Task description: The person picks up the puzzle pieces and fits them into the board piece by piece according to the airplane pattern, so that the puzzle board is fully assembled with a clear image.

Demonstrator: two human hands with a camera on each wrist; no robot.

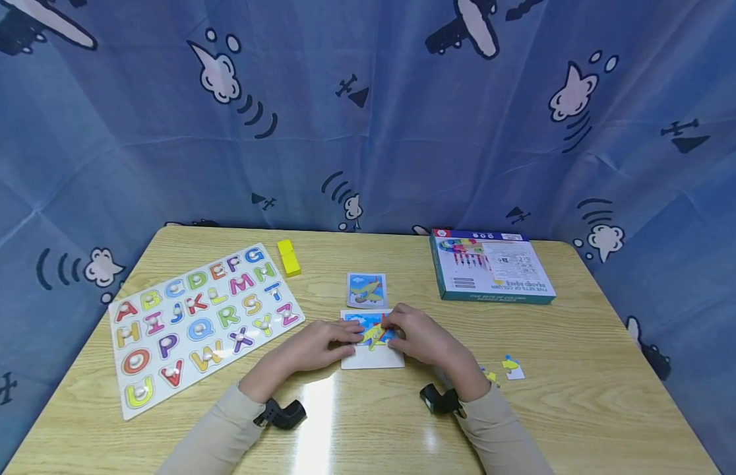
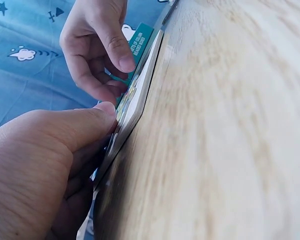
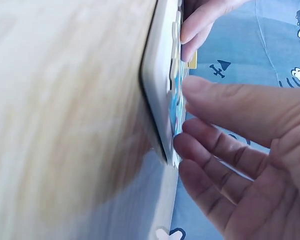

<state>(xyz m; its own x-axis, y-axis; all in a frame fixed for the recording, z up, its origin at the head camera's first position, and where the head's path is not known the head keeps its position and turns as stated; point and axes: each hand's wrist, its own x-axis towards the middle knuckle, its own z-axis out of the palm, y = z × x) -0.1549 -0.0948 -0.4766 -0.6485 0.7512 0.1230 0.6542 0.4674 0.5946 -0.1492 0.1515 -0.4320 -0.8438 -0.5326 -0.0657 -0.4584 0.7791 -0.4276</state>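
A white puzzle board (image 1: 372,360) lies flat on the table, its upper part covered by pieces of a yellow airplane on blue sky. My left hand (image 1: 322,344) rests its fingers on the board's left side; in the left wrist view its thumb (image 2: 104,111) touches the picture edge. At the right side of the picture, my right hand (image 1: 424,335) touches the pieces with thumb and fingertips. The right wrist view has its thumb and fingers apart around a blue piece (image 3: 173,111) at the board's edge; no clear grip shows. Behind the board lies a matching airplane picture card (image 1: 367,291).
An alphabet board (image 1: 216,355) lies at the left, with yellow blocks (image 1: 289,258) beside its upper corner. A flat box (image 1: 492,267) is at the back right. Loose puzzle pieces (image 1: 514,373) lie right of my right wrist, one partly hidden. A blue patterned curtain (image 1: 368,119) hangs behind.
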